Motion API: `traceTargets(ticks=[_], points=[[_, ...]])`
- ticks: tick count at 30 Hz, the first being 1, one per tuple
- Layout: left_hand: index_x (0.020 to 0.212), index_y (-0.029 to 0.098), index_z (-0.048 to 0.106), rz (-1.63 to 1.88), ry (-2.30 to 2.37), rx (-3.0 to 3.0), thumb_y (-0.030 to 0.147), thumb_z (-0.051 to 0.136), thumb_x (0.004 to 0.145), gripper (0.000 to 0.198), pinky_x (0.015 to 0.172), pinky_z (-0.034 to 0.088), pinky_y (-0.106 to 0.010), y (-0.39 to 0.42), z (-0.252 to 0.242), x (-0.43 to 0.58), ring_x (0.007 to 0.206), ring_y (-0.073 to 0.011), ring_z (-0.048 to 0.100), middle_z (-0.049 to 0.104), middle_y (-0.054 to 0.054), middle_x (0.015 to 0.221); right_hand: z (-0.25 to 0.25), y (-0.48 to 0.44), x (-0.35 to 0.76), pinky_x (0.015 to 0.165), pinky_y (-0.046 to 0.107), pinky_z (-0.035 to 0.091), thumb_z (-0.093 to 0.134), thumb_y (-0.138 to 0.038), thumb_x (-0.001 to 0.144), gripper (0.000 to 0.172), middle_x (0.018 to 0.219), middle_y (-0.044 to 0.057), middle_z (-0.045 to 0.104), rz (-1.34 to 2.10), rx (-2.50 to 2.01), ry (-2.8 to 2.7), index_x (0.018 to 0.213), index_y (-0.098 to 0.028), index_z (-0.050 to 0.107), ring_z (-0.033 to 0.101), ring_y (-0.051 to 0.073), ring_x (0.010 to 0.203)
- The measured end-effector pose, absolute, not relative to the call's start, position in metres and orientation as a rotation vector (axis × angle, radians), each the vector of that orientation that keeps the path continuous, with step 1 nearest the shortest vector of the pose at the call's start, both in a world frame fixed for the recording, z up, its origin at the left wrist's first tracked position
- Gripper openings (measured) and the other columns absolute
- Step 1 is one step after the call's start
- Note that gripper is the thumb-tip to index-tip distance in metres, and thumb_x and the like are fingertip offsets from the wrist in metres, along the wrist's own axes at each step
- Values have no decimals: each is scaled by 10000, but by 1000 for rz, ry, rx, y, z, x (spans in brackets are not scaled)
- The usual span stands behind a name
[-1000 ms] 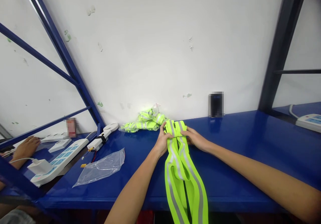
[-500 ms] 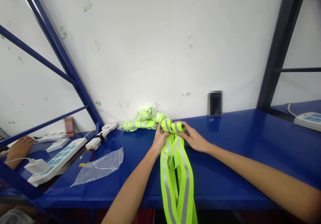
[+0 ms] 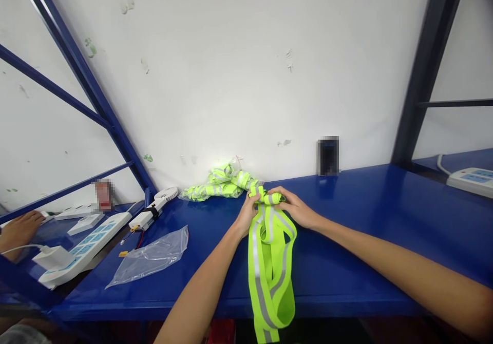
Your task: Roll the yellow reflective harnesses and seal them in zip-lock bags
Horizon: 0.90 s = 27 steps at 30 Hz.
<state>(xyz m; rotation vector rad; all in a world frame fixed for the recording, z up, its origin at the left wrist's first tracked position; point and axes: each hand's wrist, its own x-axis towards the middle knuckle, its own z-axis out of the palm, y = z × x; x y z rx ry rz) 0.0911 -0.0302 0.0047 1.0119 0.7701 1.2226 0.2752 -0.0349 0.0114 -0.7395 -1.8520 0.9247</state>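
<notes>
Both my hands grip a neon-yellow reflective strap (image 3: 257, 277) with a silver stripe along it. My left hand (image 3: 247, 213) is closed on the bunched, rolled part at the top left. Closed around the right side of that roll is my right hand (image 3: 295, 206). Below the hands the strap hangs in long loops, down past the front edge of the blue table (image 3: 346, 262). Just behind my left hand, against the wall, lie more yellow reflective straps (image 3: 215, 187) in clear plastic.
A flat clear plastic bag (image 3: 152, 256) lies on the left of the table. Beyond it are a small white fan (image 3: 165, 195) and a power strip (image 3: 88, 249). Another person's hand (image 3: 23, 228) is at far left. A dark blurred object (image 3: 328, 156) stands by the wall.
The rolled top of the strap has turned and tightened between my hands. Its hanging loops have drawn up, with the lower end now showing. The view has shifted slightly.
</notes>
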Motion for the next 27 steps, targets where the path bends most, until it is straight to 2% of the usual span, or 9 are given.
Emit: traceTargets(ticks=[5,7,9,11,12,14,17,20,27], points=[[1227,214,471,1253,728,934,143,681,631,636,699,507,-282,-29,9,85,729,-163,640,661,-3,879,12,-36,275,964,437,447,616,-393,836,310,1173,60,606,899,-747,-1842,1109,-254,660,572,277,1094],[1155,171,523,1205,700,949,106,708,592,595,715,517,-307,-31,12,84,721,-177,653,675,-24,872,10,-32,275,975,427,456,666,-360,801,471,1264,68,575,926,-678,-1807,1256,-271,583,570,277,1130],[1068,147,567,1187,679,977,102,734,587,511,758,524,-332,-33,12,86,747,-195,672,693,-51,897,9,-28,276,949,407,485,693,-295,766,713,1368,82,514,985,-632,-1727,1420,-286,410,582,271,1134],[1041,152,583,1192,671,994,109,746,607,466,805,524,-344,-34,11,89,794,-205,686,707,-63,942,9,-25,276,906,405,511,715,-234,707,884,1434,109,450,1029,-687,-1592,1484,-274,295,607,276,1101],[1057,164,582,1198,669,1000,110,746,619,471,822,524,-347,-35,11,91,818,-207,690,710,-63,969,10,-24,276,904,410,511,723,-206,673,911,1450,118,433,1044,-735,-1515,1481,-260,304,609,283,1100],[1119,196,562,1217,668,1008,106,743,632,528,839,528,-358,-36,9,94,848,-210,694,710,-55,1012,13,-25,274,938,415,494,717,-161,626,827,1429,115,470,1107,-800,-1390,1402,-226,439,600,297,1125],[1208,228,517,1250,673,1021,97,735,634,628,833,538,-369,-37,6,98,837,-206,697,710,-38,1010,15,-32,268,943,419,495,659,-162,657,519,1225,73,652,1359,-793,-1278,1171,-222,621,632,290,1084],[1244,229,507,1279,712,1021,87,723,620,676,841,538,-363,-36,4,99,842,-204,694,709,-29,994,15,-41,260,884,426,526,595,-207,724,395,1065,31,720,1584,-723,-1120,1114,-261,611,667,272,1008],[1205,210,568,1421,875,965,70,691,573,658,862,534,-364,-31,7,94,923,-234,680,707,-39,988,35,-60,254,906,447,502,429,-467,898,353,1053,25,722,1754,-415,-1013,1145,-275,591,646,276,1048]])
